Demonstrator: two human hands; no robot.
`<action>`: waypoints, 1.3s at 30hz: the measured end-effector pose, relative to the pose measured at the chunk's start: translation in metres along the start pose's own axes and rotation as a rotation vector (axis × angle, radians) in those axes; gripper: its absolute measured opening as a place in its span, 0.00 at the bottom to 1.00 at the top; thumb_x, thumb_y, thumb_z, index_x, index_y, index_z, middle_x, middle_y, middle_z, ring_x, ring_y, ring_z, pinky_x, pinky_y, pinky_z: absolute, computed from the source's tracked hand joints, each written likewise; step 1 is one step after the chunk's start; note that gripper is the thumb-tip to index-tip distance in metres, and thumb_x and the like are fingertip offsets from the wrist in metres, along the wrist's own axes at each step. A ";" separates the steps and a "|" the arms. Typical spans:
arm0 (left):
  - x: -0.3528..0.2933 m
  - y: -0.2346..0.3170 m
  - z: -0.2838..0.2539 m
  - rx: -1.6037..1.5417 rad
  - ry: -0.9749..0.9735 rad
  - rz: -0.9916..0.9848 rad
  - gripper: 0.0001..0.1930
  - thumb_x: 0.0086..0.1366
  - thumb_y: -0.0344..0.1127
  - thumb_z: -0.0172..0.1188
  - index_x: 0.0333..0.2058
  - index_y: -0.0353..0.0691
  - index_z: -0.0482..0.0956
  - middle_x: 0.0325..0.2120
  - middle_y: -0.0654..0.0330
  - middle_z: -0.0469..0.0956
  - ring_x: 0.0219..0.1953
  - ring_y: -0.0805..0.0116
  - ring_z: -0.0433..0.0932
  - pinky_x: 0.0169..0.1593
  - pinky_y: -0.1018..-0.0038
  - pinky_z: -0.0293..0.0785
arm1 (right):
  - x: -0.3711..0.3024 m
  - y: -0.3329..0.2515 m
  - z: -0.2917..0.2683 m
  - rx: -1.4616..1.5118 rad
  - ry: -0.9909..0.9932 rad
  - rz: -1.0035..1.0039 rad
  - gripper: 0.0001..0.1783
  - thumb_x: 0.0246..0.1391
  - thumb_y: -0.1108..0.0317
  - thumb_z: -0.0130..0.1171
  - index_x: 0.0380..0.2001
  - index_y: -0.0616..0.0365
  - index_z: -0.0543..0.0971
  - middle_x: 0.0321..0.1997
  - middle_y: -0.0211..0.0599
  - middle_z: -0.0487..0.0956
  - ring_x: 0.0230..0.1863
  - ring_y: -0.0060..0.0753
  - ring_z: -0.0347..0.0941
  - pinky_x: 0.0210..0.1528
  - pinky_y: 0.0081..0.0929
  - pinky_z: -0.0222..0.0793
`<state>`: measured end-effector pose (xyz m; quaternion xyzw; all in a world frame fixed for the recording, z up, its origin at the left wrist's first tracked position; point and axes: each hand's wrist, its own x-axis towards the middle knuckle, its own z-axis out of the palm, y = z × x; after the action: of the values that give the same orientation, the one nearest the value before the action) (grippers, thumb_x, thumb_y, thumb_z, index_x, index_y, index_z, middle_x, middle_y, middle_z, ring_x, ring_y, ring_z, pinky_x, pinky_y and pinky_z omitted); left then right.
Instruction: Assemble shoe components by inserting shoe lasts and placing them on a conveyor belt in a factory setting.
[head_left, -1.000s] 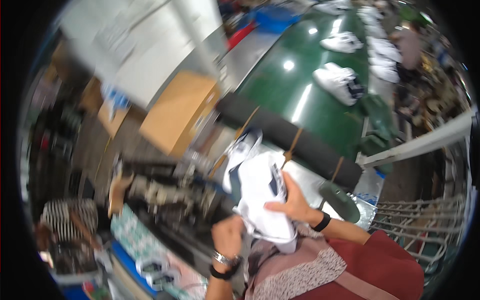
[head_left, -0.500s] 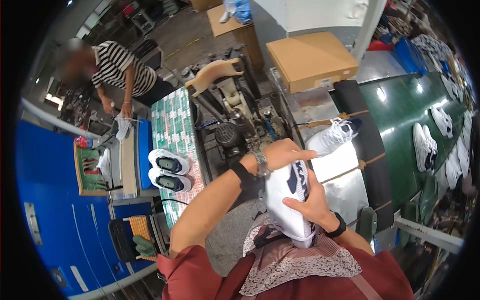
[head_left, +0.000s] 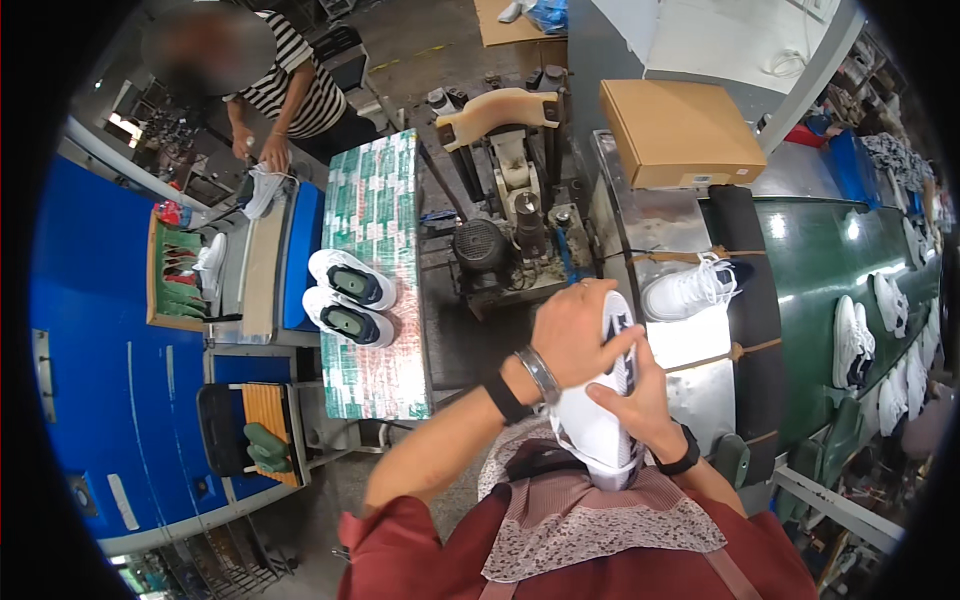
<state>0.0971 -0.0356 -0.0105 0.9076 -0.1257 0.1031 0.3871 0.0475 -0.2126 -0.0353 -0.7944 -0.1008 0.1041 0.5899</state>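
Close in front of my body, a white sneaker (head_left: 592,428) with dark navy markings is held on its side, one end against my apron (head_left: 600,530). My left hand (head_left: 572,335) is closed over the far part of the shoe, its fingers curled near the sole edge. On the other side, my right hand (head_left: 645,400) grips the shoe, with the thumb lying across it. The fingertips of both hands meet near the dark marking. Another white laced sneaker (head_left: 690,290) with a navy heel stands on the metal bench just beyond.
White sneakers (head_left: 350,310) stand on a taped stack (head_left: 375,220) at left. A greasy machine (head_left: 510,220) sits ahead, with a cardboard box (head_left: 685,135) to its right. More shoes lie on the green conveyor (head_left: 800,270). A person in stripes (head_left: 300,90) handles a shoe at far left.
My view has shifted, so the surroundings sit differently. The left hand has moved over the shoe's far end, its fingers now more curled. The right hand keeps its grip.
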 end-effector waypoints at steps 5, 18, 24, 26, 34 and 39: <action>0.049 -0.059 -0.031 -0.563 -0.870 -0.359 0.38 0.73 0.68 0.50 0.37 0.32 0.89 0.26 0.57 0.85 0.29 0.73 0.83 0.35 0.74 0.79 | 0.006 -0.013 0.025 -0.073 -0.063 -0.130 0.47 0.43 0.59 0.79 0.62 0.70 0.68 0.50 0.52 0.82 0.50 0.43 0.82 0.55 0.37 0.75; -0.050 -0.098 -0.023 -0.141 0.071 -0.068 0.40 0.75 0.51 0.51 0.71 0.23 0.51 0.68 0.30 0.60 0.69 0.34 0.61 0.71 0.55 0.59 | 0.062 -0.023 0.045 -0.069 0.142 -0.095 0.41 0.46 0.63 0.79 0.59 0.68 0.71 0.51 0.48 0.82 0.51 0.37 0.80 0.56 0.35 0.75; -0.027 -0.101 0.032 -0.969 0.203 -0.577 0.40 0.78 0.52 0.47 0.71 0.22 0.49 0.67 0.34 0.64 0.70 0.45 0.63 0.71 0.63 0.59 | 0.143 -0.039 0.047 -0.115 0.235 -0.239 0.32 0.49 0.61 0.77 0.52 0.66 0.74 0.46 0.45 0.83 0.47 0.34 0.81 0.52 0.33 0.75; 0.002 -0.119 0.035 -1.011 0.353 -0.525 0.38 0.78 0.53 0.47 0.70 0.23 0.51 0.64 0.36 0.68 0.68 0.46 0.67 0.69 0.64 0.61 | 0.171 -0.049 0.051 -0.163 0.265 -0.207 0.33 0.49 0.60 0.77 0.52 0.66 0.74 0.46 0.46 0.83 0.48 0.36 0.81 0.52 0.33 0.75; 0.032 -0.142 0.036 -1.120 0.299 -0.701 0.37 0.79 0.60 0.40 0.53 0.22 0.76 0.44 0.46 0.84 0.44 0.58 0.83 0.53 0.64 0.76 | 0.221 -0.070 0.073 -0.565 0.223 -0.015 0.46 0.47 0.43 0.75 0.52 0.75 0.71 0.45 0.59 0.84 0.49 0.56 0.83 0.54 0.43 0.76; 0.039 -0.140 0.036 -1.697 0.352 -0.829 0.38 0.77 0.65 0.41 0.57 0.29 0.75 0.46 0.51 0.84 0.45 0.62 0.85 0.51 0.67 0.81 | 0.252 -0.118 0.088 -0.863 0.054 0.071 0.48 0.43 0.40 0.72 0.49 0.76 0.71 0.44 0.66 0.83 0.45 0.59 0.84 0.48 0.45 0.80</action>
<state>0.1803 0.0267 -0.1187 0.2689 0.2325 -0.0327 0.9341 0.2598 -0.0270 0.0410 -0.9736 -0.0921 0.0519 0.2023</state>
